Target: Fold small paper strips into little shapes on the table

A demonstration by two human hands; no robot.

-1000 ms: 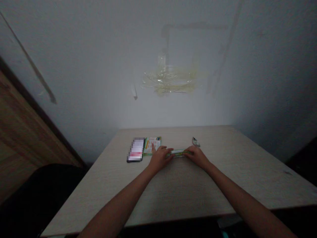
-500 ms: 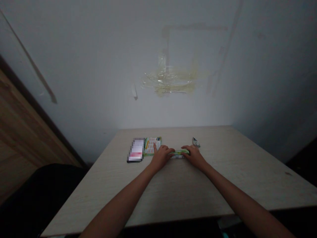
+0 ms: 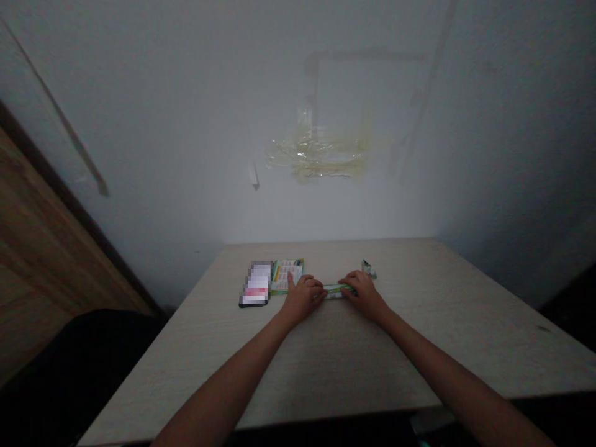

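Observation:
Between my hands is a narrow, folded green-and-white printed paper (image 3: pixel 334 290), held low over the table. My left hand (image 3: pixel 304 297) grips its left end with the fingertips, the thumb side partly hidden. On its right end, the thumb and fingers of my right hand (image 3: pixel 363 290) are closed. A flat printed sheet (image 3: pixel 286 276) in green, white and yellow lies just beyond my left hand. To the left of that sheet rests a phone (image 3: pixel 256 282), its screen lit and blurred out. Behind my right hand sits a small crumpled wrapper-like piece (image 3: pixel 368 268).
The light wooden table (image 3: pixel 410 347) reaches back to a grey-white wall (image 3: pixel 186 124) with shiny tape (image 3: pixel 321 152) stuck on it. At the left are a wooden panel (image 3: pixel 46 236) and a dark rounded object (image 3: pixel 84 366) beside the table edge.
Both hands stay almost in place on the folded paper. Its visible face now shows more white and less green, and the fingers have shifted slightly along it.

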